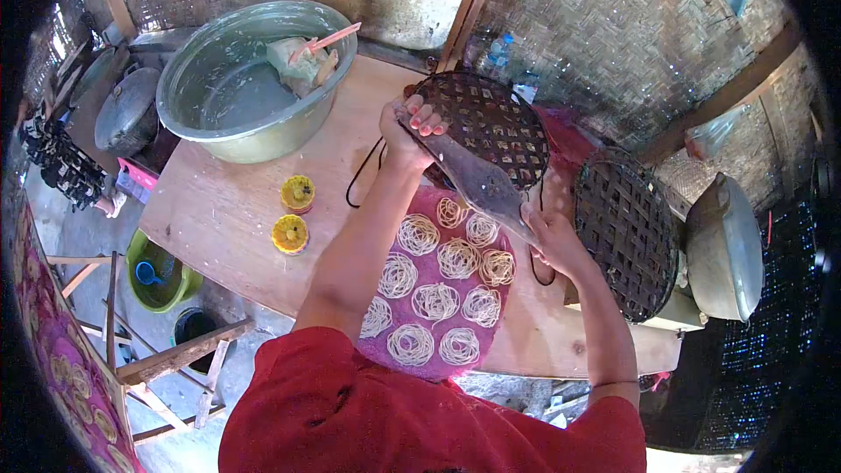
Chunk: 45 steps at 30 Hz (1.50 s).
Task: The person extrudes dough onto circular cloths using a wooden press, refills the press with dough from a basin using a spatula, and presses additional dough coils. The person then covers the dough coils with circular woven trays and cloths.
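I am holding a dark, flat paddle (482, 180) at a slant between both hands, above the coils and beside the round woven tray (491, 118). My left hand (405, 136) is closing its grip around the upper end, fingers curled over; my right hand (554, 241) is keeping a narrow grip on the lower end, thumb and fingers drawn in.

Beneath, about eleven pale coils (435, 301) are lying on a pink sheet (403, 309) on the surface (236, 201), nearest my body. To my eye their winding is looking done: each is sitting as its own loose round, most standing apart, a few nearly touching. More coils are showing on another pink sheet (31, 280) at lower left, so a good share is seeming finished.

As for what is left, the large basin (263, 144) is holding a pale, wrapped bundle (298, 66); I am unable to tell how much of it is usable. Two yellow round pieces (298, 193) are resting beside my left forearm, and neither hand is touching them.
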Each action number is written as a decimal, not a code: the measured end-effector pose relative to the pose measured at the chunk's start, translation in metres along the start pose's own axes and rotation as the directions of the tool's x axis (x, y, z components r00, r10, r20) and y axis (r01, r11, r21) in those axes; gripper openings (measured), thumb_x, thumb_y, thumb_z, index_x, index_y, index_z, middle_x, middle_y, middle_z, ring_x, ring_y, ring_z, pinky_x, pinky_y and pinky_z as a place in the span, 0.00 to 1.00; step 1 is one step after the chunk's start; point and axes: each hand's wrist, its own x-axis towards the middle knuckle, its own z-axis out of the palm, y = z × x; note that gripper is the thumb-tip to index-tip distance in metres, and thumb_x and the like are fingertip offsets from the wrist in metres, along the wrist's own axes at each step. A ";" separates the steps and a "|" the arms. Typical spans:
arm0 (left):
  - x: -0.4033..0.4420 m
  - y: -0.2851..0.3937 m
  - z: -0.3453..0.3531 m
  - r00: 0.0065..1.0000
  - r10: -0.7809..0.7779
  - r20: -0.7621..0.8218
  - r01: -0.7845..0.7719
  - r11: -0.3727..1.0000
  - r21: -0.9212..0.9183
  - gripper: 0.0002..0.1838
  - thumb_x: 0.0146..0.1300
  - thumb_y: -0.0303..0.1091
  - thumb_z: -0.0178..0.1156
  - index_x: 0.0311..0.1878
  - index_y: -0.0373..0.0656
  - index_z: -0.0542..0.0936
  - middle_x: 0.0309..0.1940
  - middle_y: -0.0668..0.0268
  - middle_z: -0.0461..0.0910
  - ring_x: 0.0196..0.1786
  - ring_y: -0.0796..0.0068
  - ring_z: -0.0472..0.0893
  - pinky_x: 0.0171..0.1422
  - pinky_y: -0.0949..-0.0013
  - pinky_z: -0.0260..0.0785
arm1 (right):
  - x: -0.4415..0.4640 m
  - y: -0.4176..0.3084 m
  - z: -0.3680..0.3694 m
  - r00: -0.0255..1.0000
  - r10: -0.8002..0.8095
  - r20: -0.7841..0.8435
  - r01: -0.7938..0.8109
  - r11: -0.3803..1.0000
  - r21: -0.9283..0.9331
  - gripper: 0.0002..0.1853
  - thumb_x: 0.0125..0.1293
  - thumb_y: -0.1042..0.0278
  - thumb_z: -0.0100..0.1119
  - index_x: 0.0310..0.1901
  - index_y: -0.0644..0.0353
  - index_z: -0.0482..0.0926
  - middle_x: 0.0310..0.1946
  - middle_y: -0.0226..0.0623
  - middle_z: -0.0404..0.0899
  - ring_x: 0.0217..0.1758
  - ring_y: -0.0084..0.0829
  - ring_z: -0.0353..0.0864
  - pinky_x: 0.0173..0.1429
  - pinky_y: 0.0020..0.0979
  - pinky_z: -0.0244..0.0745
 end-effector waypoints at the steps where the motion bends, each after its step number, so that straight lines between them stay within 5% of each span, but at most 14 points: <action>1: 0.004 0.001 0.002 1.000 -0.018 -0.016 0.017 0.999 -0.031 0.15 0.58 0.45 0.40 0.19 0.52 0.63 0.08 0.76 0.59 0.12 0.78 0.61 0.25 0.70 0.59 | 0.002 -0.002 0.001 1.000 0.003 -0.001 -0.003 1.000 -0.005 0.33 0.67 0.36 0.41 0.37 0.66 0.76 0.18 0.34 0.73 0.18 0.24 0.70 0.24 0.29 0.65; 2: 0.008 0.006 0.002 1.000 -0.026 -0.005 0.026 1.000 -0.002 0.15 0.59 0.46 0.39 0.19 0.52 0.64 0.08 0.76 0.60 0.12 0.78 0.61 0.24 0.70 0.59 | 0.004 -0.002 0.003 1.000 0.006 -0.001 -0.007 1.000 -0.008 0.37 0.66 0.34 0.42 0.46 0.68 0.79 0.25 0.40 0.78 0.24 0.27 0.74 0.32 0.31 0.71; 9: -0.016 0.006 0.003 0.996 0.051 -0.068 -0.049 0.998 0.036 0.15 0.61 0.41 0.39 0.19 0.52 0.64 0.07 0.78 0.61 0.11 0.81 0.61 0.22 0.74 0.60 | 0.000 -0.002 0.010 0.998 0.008 0.062 -0.013 0.996 0.088 0.35 0.66 0.35 0.43 0.46 0.67 0.79 0.22 0.36 0.76 0.23 0.25 0.73 0.27 0.31 0.68; 11: -0.015 -0.003 -0.006 0.995 0.062 -0.078 -0.058 0.997 0.050 0.14 0.60 0.40 0.39 0.18 0.52 0.64 0.07 0.78 0.61 0.11 0.82 0.61 0.22 0.75 0.59 | 0.002 0.004 0.000 0.993 0.110 0.036 -0.109 0.994 -0.023 0.35 0.65 0.36 0.44 0.45 0.67 0.79 0.20 0.37 0.75 0.22 0.25 0.72 0.26 0.31 0.67; 21: -0.012 0.027 -0.021 0.992 0.105 -0.069 -0.095 0.987 0.129 0.14 0.60 0.41 0.40 0.19 0.53 0.63 0.06 0.80 0.58 0.10 0.83 0.58 0.21 0.75 0.57 | 0.037 0.010 0.038 0.995 -0.091 -0.037 0.088 0.994 -0.062 0.37 0.64 0.34 0.44 0.35 0.71 0.80 0.19 0.45 0.76 0.27 0.35 0.77 0.38 0.37 0.72; 29: -0.053 -0.003 -0.029 0.957 0.111 -0.268 -0.120 0.993 -0.020 0.12 0.56 0.40 0.42 0.18 0.52 0.63 0.08 0.79 0.58 0.11 0.83 0.59 0.23 0.75 0.58 | -0.003 -0.006 0.004 0.989 0.057 0.136 -0.056 0.998 -0.014 0.38 0.64 0.33 0.43 0.34 0.71 0.80 0.18 0.35 0.73 0.20 0.25 0.69 0.26 0.30 0.67; 35: -0.044 0.011 0.087 0.995 0.097 -0.015 -0.098 0.993 -0.072 0.20 0.60 0.52 0.47 0.17 0.53 0.62 0.08 0.78 0.57 0.12 0.81 0.58 0.22 0.74 0.58 | -0.067 -0.032 -0.047 0.989 -0.042 0.140 0.052 0.997 -0.064 0.32 0.69 0.41 0.42 0.37 0.69 0.79 0.20 0.33 0.74 0.21 0.22 0.69 0.28 0.26 0.67; 36: -0.053 0.028 0.118 0.952 0.306 -0.030 -0.271 0.883 0.383 0.20 0.60 0.52 0.48 0.17 0.53 0.62 0.09 0.78 0.57 0.12 0.81 0.58 0.22 0.74 0.57 | -0.073 -0.026 -0.048 0.965 -0.247 0.092 0.234 0.963 0.135 0.30 0.70 0.42 0.42 0.37 0.68 0.78 0.23 0.33 0.75 0.24 0.21 0.71 0.30 0.25 0.68; 37: -0.065 0.043 0.151 0.915 0.391 -0.099 -0.316 0.846 0.429 0.19 0.61 0.50 0.48 0.19 0.53 0.63 0.09 0.78 0.57 0.12 0.82 0.59 0.20 0.74 0.56 | -0.079 -0.022 -0.049 0.904 -0.427 0.002 0.404 0.857 0.319 0.28 0.70 0.44 0.42 0.38 0.67 0.78 0.26 0.33 0.77 0.26 0.21 0.73 0.32 0.24 0.70; 38: -0.076 0.059 0.185 0.866 0.472 -0.165 -0.347 0.805 0.481 0.17 0.62 0.49 0.48 0.20 0.52 0.65 0.09 0.78 0.57 0.13 0.82 0.60 0.18 0.74 0.55 | -0.085 -0.022 -0.052 0.905 -0.417 0.083 0.345 0.835 0.429 0.26 0.71 0.46 0.42 0.41 0.66 0.78 0.32 0.34 0.78 0.31 0.22 0.76 0.37 0.23 0.71; 39: -0.090 0.097 0.190 0.941 0.290 0.175 -0.337 0.858 0.388 0.15 0.65 0.44 0.45 0.23 0.50 0.66 0.09 0.76 0.60 0.11 0.83 0.61 0.16 0.76 0.56 | -0.084 -0.013 -0.047 0.908 -0.412 0.080 0.339 0.832 0.439 0.26 0.71 0.46 0.42 0.41 0.66 0.78 0.32 0.34 0.78 0.31 0.22 0.76 0.37 0.23 0.71; 40: -0.103 0.134 0.195 0.871 0.064 0.488 -0.255 0.906 0.337 0.14 0.68 0.40 0.43 0.26 0.48 0.67 0.09 0.74 0.64 0.10 0.84 0.62 0.14 0.78 0.57 | -0.080 0.005 -0.036 0.937 -0.348 0.026 0.293 0.826 0.481 0.26 0.71 0.46 0.42 0.42 0.66 0.77 0.32 0.34 0.79 0.31 0.23 0.76 0.37 0.23 0.72; 43: -0.171 0.189 0.260 0.929 -0.047 0.366 -0.190 0.790 0.583 0.28 0.72 0.55 0.29 0.23 0.46 0.64 0.05 0.72 0.62 0.03 0.83 0.58 0.04 0.77 0.53 | -0.064 0.062 0.011 0.977 -0.211 -0.022 0.196 0.857 0.477 0.24 0.70 0.48 0.45 0.43 0.65 0.77 0.30 0.33 0.79 0.29 0.24 0.77 0.36 0.24 0.73; 45: -0.210 0.218 0.260 0.955 0.094 0.283 -0.280 0.606 0.745 0.28 0.71 0.57 0.31 0.22 0.46 0.62 0.05 0.72 0.60 0.03 0.82 0.57 0.06 0.76 0.56 | -0.060 0.109 0.042 0.983 -0.097 -0.153 0.131 0.964 0.231 0.16 0.69 0.57 0.50 0.43 0.64 0.78 0.32 0.34 0.79 0.31 0.22 0.78 0.36 0.24 0.75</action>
